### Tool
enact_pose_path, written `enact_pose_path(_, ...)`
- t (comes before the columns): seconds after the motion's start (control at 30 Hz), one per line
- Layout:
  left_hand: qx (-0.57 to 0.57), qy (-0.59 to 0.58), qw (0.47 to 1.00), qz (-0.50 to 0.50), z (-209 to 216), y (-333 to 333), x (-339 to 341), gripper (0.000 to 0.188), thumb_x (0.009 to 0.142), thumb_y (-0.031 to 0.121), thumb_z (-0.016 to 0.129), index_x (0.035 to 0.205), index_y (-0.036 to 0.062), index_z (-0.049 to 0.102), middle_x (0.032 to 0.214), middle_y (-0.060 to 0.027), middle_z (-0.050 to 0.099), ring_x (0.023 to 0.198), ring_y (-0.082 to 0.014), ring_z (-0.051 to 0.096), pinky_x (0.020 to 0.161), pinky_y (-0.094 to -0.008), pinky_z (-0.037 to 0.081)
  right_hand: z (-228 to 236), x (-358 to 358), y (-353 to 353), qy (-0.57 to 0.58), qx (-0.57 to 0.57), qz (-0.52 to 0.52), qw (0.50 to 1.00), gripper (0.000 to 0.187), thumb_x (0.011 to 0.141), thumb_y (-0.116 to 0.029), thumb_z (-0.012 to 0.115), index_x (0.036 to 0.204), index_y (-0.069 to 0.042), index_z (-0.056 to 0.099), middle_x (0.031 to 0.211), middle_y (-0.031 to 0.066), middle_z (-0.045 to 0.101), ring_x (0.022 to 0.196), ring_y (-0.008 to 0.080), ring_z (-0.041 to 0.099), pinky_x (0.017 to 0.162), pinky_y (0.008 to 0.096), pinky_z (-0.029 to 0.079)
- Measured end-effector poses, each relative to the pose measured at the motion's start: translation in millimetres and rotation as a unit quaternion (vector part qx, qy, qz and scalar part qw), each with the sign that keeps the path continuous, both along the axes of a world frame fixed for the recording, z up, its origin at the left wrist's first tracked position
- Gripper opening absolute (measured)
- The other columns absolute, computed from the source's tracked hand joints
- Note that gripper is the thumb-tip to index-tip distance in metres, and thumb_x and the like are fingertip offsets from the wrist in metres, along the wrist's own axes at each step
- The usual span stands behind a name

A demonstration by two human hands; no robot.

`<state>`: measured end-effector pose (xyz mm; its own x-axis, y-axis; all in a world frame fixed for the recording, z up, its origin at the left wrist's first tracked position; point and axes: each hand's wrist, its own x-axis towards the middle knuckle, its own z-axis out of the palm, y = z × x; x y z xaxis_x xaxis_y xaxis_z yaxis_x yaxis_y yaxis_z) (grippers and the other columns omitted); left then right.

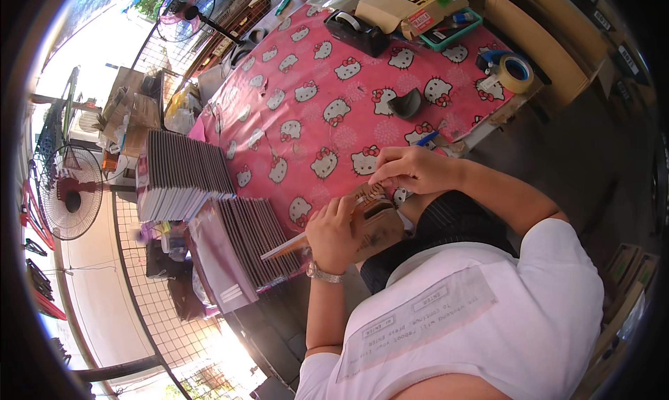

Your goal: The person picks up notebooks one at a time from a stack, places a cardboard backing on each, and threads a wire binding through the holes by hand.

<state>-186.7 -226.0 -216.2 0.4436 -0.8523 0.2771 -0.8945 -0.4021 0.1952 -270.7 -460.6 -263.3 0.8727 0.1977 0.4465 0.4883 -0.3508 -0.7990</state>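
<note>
My left hand (pixel 334 234) is closed around a thin white strip-like item (pixel 284 247), which juts out to the left over a stack of thin dark-edged books (pixel 251 236). A small brown cardboard box (pixel 382 229) with dark print sits at my lap beside this hand. My right hand (pixel 416 170) is bent with its fingertips pinched together at the box's far upper edge. What lies between those fingertips is too small to make out. A wristwatch (pixel 324 272) is on my left wrist.
A pink patterned cloth covers the table (pixel 300 132). Another book stack (pixel 182 170) stands at the left. On the table lie a dark curved piece (pixel 406 104), a blue pen (pixel 427 139), a tape roll (pixel 516 73), a black tape dispenser (pixel 355 32) and a green tray (pixel 453 32).
</note>
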Motion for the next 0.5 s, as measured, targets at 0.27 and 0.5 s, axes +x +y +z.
enact_pose_path(0.27, -0.004, -0.055, 0.998, 0.001, -6.5, 5.3, 0.0, 0.018, 0.084, 0.011, 0.066, 0.101, 0.0082, 0.061, 0.087, -0.0073, 0.064, 0.084, -0.0264, 0.062, 0.077, -0.0422, 0.045, 10.2, 4.2, 9.0, -0.087, -0.090, -0.080, 0.989, 0.045, 0.076, 0.004, 0.067, 0.116, -0.017, 0.069, 0.100, 0.0070, 0.062, 0.094, 0.0273, 0.065, 0.081, 0.0384, 0.054)
enact_pose_path(0.5, 0.007, -0.044, 0.999, 0.013, -3.1, 2.9, 1.1, 0.014, 0.089, 0.010, 0.062, 0.103, 0.0060, 0.062, 0.090, -0.0099, 0.066, 0.084, -0.0299, 0.062, 0.079, -0.0424, 0.044, 11.6, 7.4, 10.4, -0.118, -0.128, -0.090, 0.980, 0.045, 0.077, 0.001, 0.068, 0.118, -0.018, 0.069, 0.096, 0.0073, 0.059, 0.085, 0.0287, 0.063, 0.075, 0.0371, 0.053)
